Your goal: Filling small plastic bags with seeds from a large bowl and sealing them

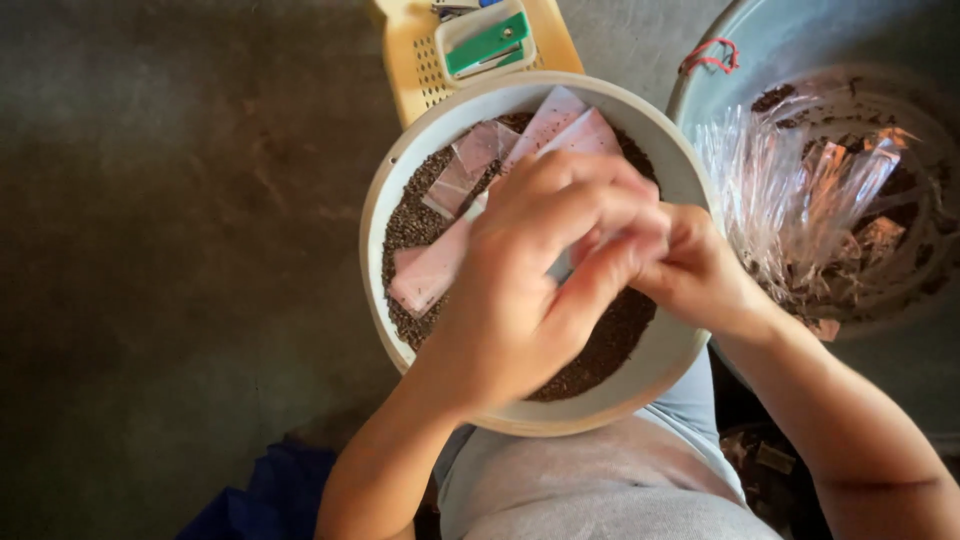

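Both hands meet over the bowl (385,215), a round, smooth, pale plastic basin resting on the lap and filled with fine, dark, granular seeds (410,225). Left hand (530,280) lies on top, fingers curled and pressed together; right hand (695,270) tucked just under and beside it, fingers closed. They appear to pinch one small clear packet (560,265) between them, mostly hidden; grip detail cannot be told. Loose packets (430,270), flat, thin, pinkish-clear film, lie on the seeds just left of and beyond the hands, long axes running diagonally, near-left to far-right; left hand is nearer to them. Metal basin (700,90) to the right holds crinkled clear bags (780,200). Yellow perforated tray (410,60) beyond the bowl carries a green stapler (487,42).
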